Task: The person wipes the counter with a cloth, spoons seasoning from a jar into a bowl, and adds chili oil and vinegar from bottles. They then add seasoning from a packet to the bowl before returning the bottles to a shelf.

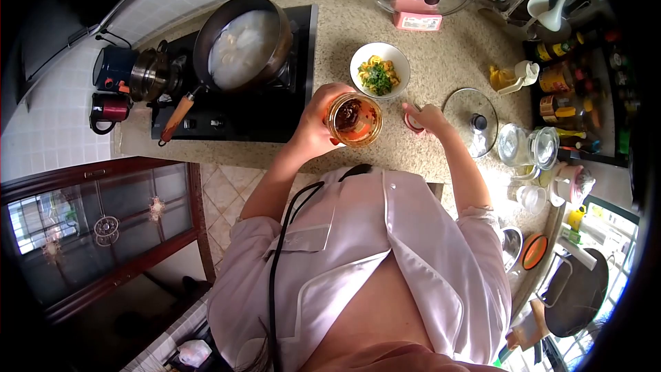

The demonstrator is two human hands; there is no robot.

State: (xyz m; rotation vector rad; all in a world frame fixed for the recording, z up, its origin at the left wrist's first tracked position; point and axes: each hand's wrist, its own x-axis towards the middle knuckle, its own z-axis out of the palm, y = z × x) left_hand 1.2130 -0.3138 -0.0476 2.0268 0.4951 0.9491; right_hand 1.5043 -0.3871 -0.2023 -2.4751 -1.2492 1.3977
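Note:
My left hand (321, 124) is wrapped round an open glass jar (354, 120) with dark red chili sauce inside, held above the counter's front edge. To the right, my right hand (432, 120) has its fingers on a small red jar lid (412, 124) at the counter. A white bowl (402, 60) stands just beyond the two hands, with yellow pieces and chopped green herbs in it. Beside my right hand lies a glass pot lid (468, 110) with a black knob.
A wok (275, 62) with cloudy liquid sits on the black stove (303, 76) at left, its wooden handle (179, 117) jutting frontward. Behind the bowl is a large glass lid on a pink holder (417, 22). An oil bottle (501, 79) and a glass pitcher (516, 145) stand at right.

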